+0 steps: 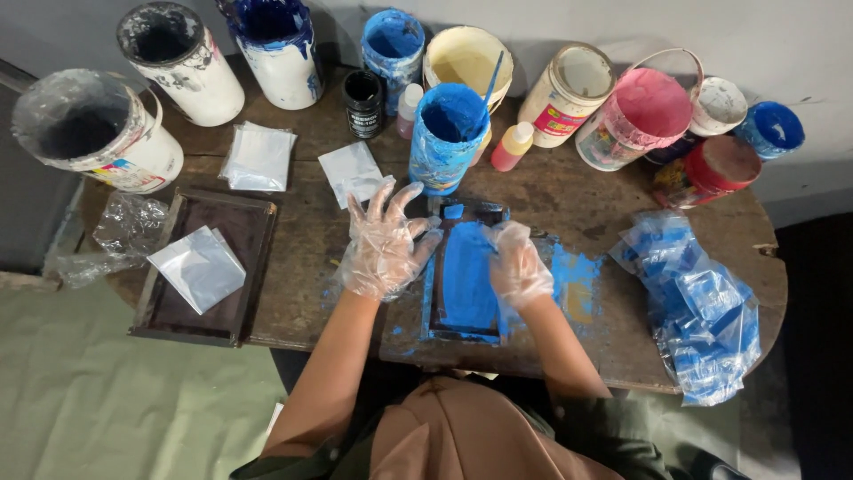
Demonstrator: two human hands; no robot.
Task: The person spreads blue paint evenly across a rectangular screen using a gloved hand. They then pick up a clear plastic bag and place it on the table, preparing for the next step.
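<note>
A small dark wooden screen frame [441, 331] smeared with blue paint lies on the wooden table [302, 293] in front of me. My right hand [518, 264], in a clear plastic glove, is closed and pressed down on the frame's right side; whatever it grips is hidden. My left hand [384, 242], also gloved, hovers with fingers spread at the frame's upper left corner, holding nothing. Just behind the frame stands a blue-stained paint tub [447, 135] with a stick in it.
A second dark frame [253, 233] with a clear bag on it lies at left. Several paint buckets and small bottles line the back edge. Clear bags [259, 156] lie mid-left; blue-printed bags [702, 307] are piled at right.
</note>
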